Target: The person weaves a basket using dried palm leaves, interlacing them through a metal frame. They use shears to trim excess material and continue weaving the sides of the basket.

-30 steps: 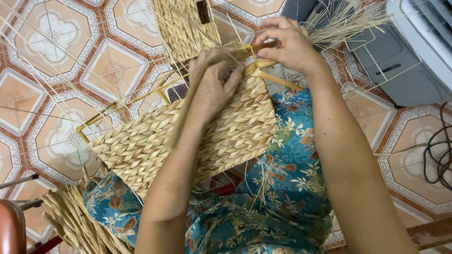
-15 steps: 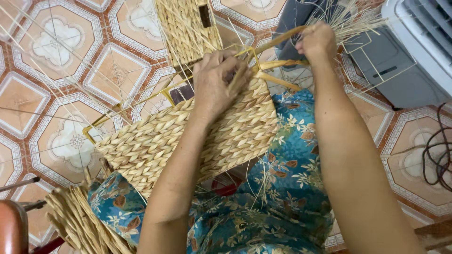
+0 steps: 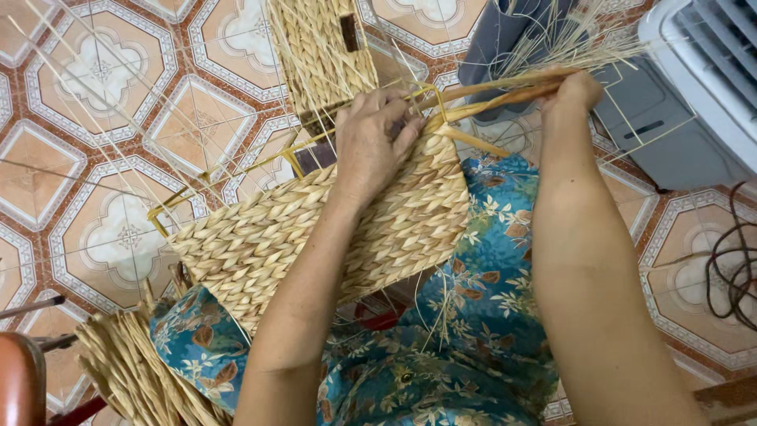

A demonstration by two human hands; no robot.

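Bundle of dry straw (image 3: 130,371) lower left, beside the knee. Woven basket panel (image 3: 315,229) lies across the lap on blue floral cloth (image 3: 481,268), over the patterned tile floor (image 3: 87,158). Yellow wire frame (image 3: 236,175) edges the panel. Left hand (image 3: 371,142) presses on the panel's top edge, fingers (image 3: 402,130) curled together, pinning the weave. Second woven piece (image 3: 323,47) above it. Right hand (image 3: 572,95) up right, fingers closed around long straw strands (image 3: 489,93), pulled taut from the panel's corner. Grey fan housing (image 3: 694,87) far right, cable (image 3: 733,268) below it.
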